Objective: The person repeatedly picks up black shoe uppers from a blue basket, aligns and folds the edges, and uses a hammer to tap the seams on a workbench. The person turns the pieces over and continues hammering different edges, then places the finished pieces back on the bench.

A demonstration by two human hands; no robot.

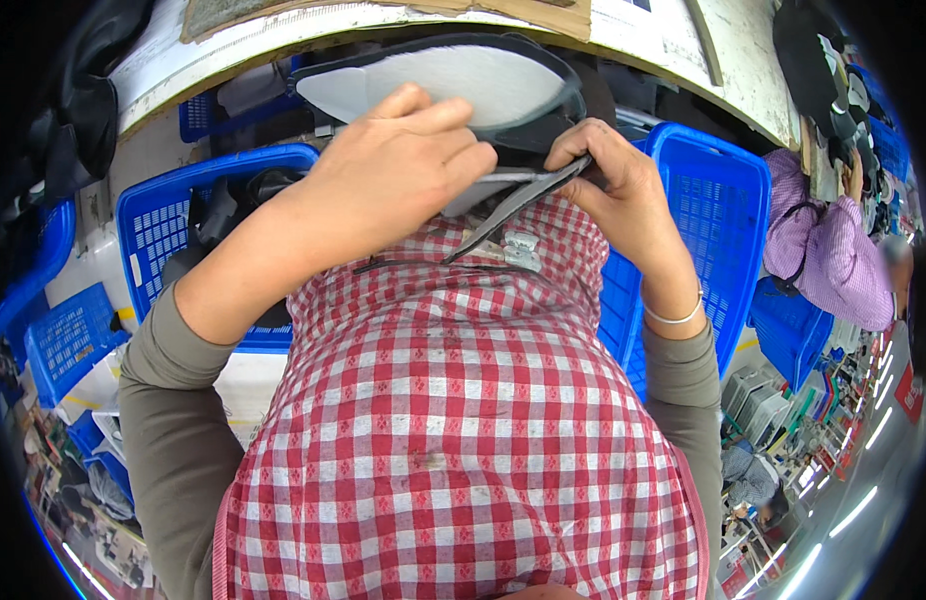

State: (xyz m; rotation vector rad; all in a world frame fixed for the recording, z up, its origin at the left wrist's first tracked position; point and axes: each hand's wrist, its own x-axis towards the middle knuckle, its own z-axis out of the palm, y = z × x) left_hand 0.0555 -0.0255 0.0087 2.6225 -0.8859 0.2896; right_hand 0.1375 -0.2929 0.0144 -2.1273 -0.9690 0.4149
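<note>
there are two hands, a left hand (413, 165) and a right hand (613, 180), with two rolled sleeves (178, 440), one bracelet (676, 320) and one checked apron (453, 420). one white oval panel (438, 80) shows, and at least one dark flat piece (523, 203); whether these two are joined cannot be told. one surface (643, 45) carries one narrow strip (705, 42). two large blue baskets (713, 270) stand nearest, with at least four smaller-looking blue baskets (73, 345) farther out, and at least two other people (843, 260).
</note>
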